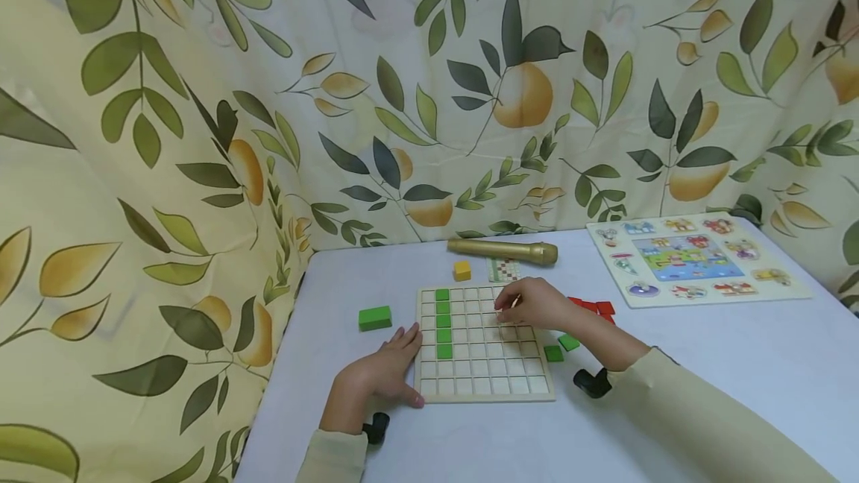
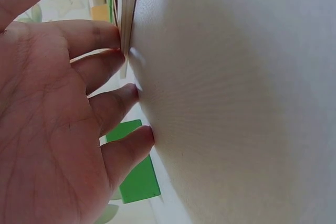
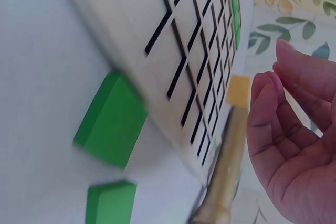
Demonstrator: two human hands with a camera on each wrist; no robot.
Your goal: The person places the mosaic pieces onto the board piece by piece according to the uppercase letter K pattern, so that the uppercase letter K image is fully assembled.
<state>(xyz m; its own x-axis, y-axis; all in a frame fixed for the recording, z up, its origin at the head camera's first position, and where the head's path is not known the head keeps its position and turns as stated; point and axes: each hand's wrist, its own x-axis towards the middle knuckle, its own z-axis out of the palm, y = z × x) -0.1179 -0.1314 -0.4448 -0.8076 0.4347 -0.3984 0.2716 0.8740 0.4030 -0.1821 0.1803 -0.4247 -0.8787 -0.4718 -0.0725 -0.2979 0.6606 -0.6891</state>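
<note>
We see a white surface [image 1: 671, 393] hemmed in by a leaf-and-fruit printed curtain [image 1: 201, 95]. At its far right lies a picture puzzle board [image 1: 698, 259]; a gold cylinder [image 1: 503, 250] rests near the back. In the middle sits the wooden grid board [image 1: 479, 345], with a column of green squares [image 1: 442, 323] filled in along its second row of cells from the left.

Our left hand [image 1: 385, 375] rests flat against the board's left edge, fingers straight and pressing on the surface, steadying it. Our right hand [image 1: 533, 304] hovers over the board's upper right cells, fingers loosely curled; the wrist view shows nothing in them.

We judge the step in hand to be filling the grid. The next move would call for a loose piece: the green block [image 1: 374, 317] lies left of the board, two small green blocks [image 1: 561, 347] and red pieces [image 1: 593, 308] to its right, a yellow cube [image 1: 461, 270] just behind.
</note>
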